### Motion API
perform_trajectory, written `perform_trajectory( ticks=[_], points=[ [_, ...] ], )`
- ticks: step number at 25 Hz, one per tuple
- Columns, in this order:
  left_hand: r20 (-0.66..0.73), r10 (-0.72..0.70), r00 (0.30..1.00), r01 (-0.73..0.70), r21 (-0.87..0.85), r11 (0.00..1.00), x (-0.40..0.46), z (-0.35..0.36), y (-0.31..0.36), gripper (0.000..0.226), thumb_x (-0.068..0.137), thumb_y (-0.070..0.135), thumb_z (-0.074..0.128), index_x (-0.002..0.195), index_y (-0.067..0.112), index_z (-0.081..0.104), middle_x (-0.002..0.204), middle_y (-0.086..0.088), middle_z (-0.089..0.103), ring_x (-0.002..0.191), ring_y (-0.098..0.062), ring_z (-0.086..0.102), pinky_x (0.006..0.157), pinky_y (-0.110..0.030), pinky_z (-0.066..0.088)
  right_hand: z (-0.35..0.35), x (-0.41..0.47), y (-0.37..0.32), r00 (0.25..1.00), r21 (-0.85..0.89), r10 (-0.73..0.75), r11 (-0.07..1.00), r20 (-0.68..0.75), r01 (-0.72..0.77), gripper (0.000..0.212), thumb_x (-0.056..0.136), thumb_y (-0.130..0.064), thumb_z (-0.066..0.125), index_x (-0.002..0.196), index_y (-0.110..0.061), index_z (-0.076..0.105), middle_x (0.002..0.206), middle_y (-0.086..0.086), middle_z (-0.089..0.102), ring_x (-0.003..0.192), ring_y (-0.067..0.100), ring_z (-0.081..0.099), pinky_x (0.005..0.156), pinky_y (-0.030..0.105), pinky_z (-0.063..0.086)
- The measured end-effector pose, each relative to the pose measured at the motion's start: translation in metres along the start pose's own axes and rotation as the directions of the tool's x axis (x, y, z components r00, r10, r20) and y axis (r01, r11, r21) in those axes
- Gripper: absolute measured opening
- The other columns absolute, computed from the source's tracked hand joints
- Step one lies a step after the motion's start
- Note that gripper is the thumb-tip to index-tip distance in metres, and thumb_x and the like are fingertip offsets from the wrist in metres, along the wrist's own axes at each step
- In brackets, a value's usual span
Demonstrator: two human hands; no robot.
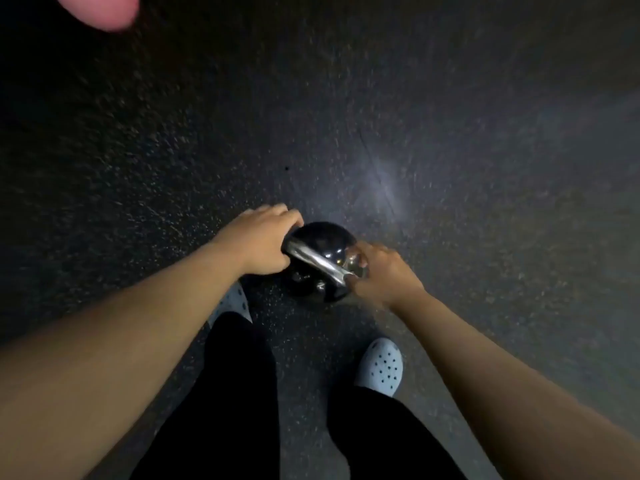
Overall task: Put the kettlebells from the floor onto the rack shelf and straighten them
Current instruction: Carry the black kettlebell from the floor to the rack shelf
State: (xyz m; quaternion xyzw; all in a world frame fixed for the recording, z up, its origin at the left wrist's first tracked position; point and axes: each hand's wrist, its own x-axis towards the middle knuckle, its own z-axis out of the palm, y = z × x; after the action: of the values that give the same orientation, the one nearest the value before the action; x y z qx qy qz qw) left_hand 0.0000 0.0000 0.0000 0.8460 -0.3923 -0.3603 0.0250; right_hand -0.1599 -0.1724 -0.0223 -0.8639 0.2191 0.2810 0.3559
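A glossy black kettlebell [320,242] with a shiny chrome handle is straight below me, over the dark speckled rubber floor [450,150]. My left hand [258,242] is wrapped around the left end of the handle. My right hand [381,271] grips the handle's right end. Whether the kettlebell rests on the floor or hangs just above it cannot be told. The picture is blurred. No rack shelf is in view.
My two feet in pale perforated clogs, the left clog [232,303] and the right clog [381,367], stand just behind the kettlebell, under black trousers. A blurred pink rounded shape [100,8] sits at the top left corner. A seam [377,171] crosses the floor ahead.
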Motion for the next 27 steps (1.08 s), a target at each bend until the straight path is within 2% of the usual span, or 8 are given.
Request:
perform_trajectory(
  ticks=[3, 6, 8, 11, 14, 21, 24, 27],
  points=[
    [0.141, 0.079, 0.987, -0.087, 0.051, 0.995, 0.046, 0.051, -0.014, 0.058, 0.077, 0.026, 0.068, 0.132, 0.027, 0.048, 0.125, 0.006, 0.051, 0.116, -0.018, 0.048, 0.099, -0.036, 0.039, 0.045, 0.039, 0.028, 0.994, -0.061, 0.060, 0.997, 0.090, -0.055, 0.055, 0.077, -0.041, 0.065, 0.126, -0.019, 0.054, 0.120, 0.010, 0.055, 0.111, 0.033, 0.052, 0.092, 0.040, 0.048],
    [0.197, 0.116, 0.973, -0.118, -0.004, 0.993, 0.073, 0.080, -0.022, 0.013, 0.080, 0.030, 0.069, 0.084, 0.027, 0.056, 0.095, 0.005, 0.059, 0.089, -0.016, 0.057, 0.072, -0.033, 0.046, 0.061, 0.052, 0.036, 0.980, -0.051, 0.100, 0.994, 0.171, -0.092, 0.038, 0.083, -0.033, 0.067, 0.116, -0.016, 0.061, 0.101, 0.003, 0.057, 0.089, 0.021, 0.054, 0.073, 0.027, 0.042],
    [0.230, 0.135, 0.964, -0.125, -0.058, 0.991, 0.076, 0.075, -0.027, 0.021, 0.076, 0.026, 0.070, 0.067, 0.027, 0.051, 0.079, 0.005, 0.059, 0.073, -0.017, 0.060, 0.062, -0.034, 0.047, 0.056, 0.055, 0.030, 0.977, -0.014, 0.098, 0.995, 0.189, -0.097, 0.027, 0.082, -0.031, 0.069, 0.106, -0.018, 0.066, 0.093, 0.002, 0.064, 0.081, 0.018, 0.060, 0.065, 0.026, 0.044],
    [0.251, 0.129, 0.959, -0.097, -0.135, 0.986, 0.066, 0.051, -0.031, 0.019, 0.074, 0.024, 0.070, 0.064, 0.024, 0.054, 0.069, 0.004, 0.061, 0.062, -0.015, 0.060, 0.054, -0.030, 0.045, 0.032, 0.053, 0.006, 0.985, 0.016, 0.106, 0.994, 0.134, -0.109, 0.009, 0.077, -0.026, 0.071, 0.081, -0.021, 0.064, 0.073, -0.003, 0.063, 0.066, 0.012, 0.059, 0.051, 0.020, 0.039],
    [0.182, 0.122, 0.976, -0.074, -0.252, 0.965, 0.041, 0.011, -0.032, 0.018, 0.074, 0.023, 0.069, 0.062, 0.022, 0.057, 0.060, 0.005, 0.060, 0.053, -0.015, 0.060, 0.049, -0.030, 0.045, -0.012, 0.047, -0.031, 0.994, 0.031, 0.064, 0.997, 0.094, -0.068, 0.016, 0.071, -0.022, 0.072, 0.063, -0.021, 0.058, 0.057, -0.005, 0.057, 0.051, 0.010, 0.053, 0.041, 0.015, 0.033],
    [-0.085, 0.041, 0.995, -0.073, -0.417, 0.906, -0.010, -0.137, -0.071, 0.021, 0.072, 0.021, 0.066, 0.055, 0.016, 0.054, 0.055, -0.004, 0.061, 0.049, -0.020, 0.060, 0.046, -0.033, 0.045, -0.134, 0.057, -0.175, 0.992, -0.023, -0.103, 0.994, 0.071, 0.105, 0.016, 0.068, -0.016, 0.070, 0.058, -0.016, 0.058, 0.051, -0.004, 0.055, 0.039, 0.005, 0.046, 0.036, 0.014, 0.033],
    [-0.160, 0.015, 0.987, -0.080, -0.412, 0.908, -0.016, -0.205, -0.107, 0.027, 0.071, 0.028, 0.064, 0.051, 0.021, 0.047, 0.052, 0.001, 0.056, 0.052, -0.020, 0.059, 0.055, -0.039, 0.053, -0.179, 0.081, -0.249, 0.981, -0.142, -0.192, 0.971, 0.013, 0.192, 0.023, 0.069, -0.017, 0.071, 0.056, -0.020, 0.054, 0.052, -0.004, 0.055, 0.040, 0.005, 0.046, 0.038, 0.013, 0.035],
    [-0.255, -0.015, 0.967, -0.083, -0.369, 0.926, -0.024, -0.291, -0.164, 0.027, 0.073, 0.027, 0.064, 0.053, 0.022, 0.047, 0.054, 0.002, 0.056, 0.056, -0.020, 0.060, 0.057, -0.033, 0.050, -0.218, 0.116, -0.336, 0.954, -0.185, -0.287, 0.946, -0.088, 0.268, 0.015, 0.069, -0.020, 0.072, 0.060, -0.014, 0.061, 0.054, 0.000, 0.060, 0.045, 0.009, 0.051, 0.041, 0.013, 0.036]
  ],
)
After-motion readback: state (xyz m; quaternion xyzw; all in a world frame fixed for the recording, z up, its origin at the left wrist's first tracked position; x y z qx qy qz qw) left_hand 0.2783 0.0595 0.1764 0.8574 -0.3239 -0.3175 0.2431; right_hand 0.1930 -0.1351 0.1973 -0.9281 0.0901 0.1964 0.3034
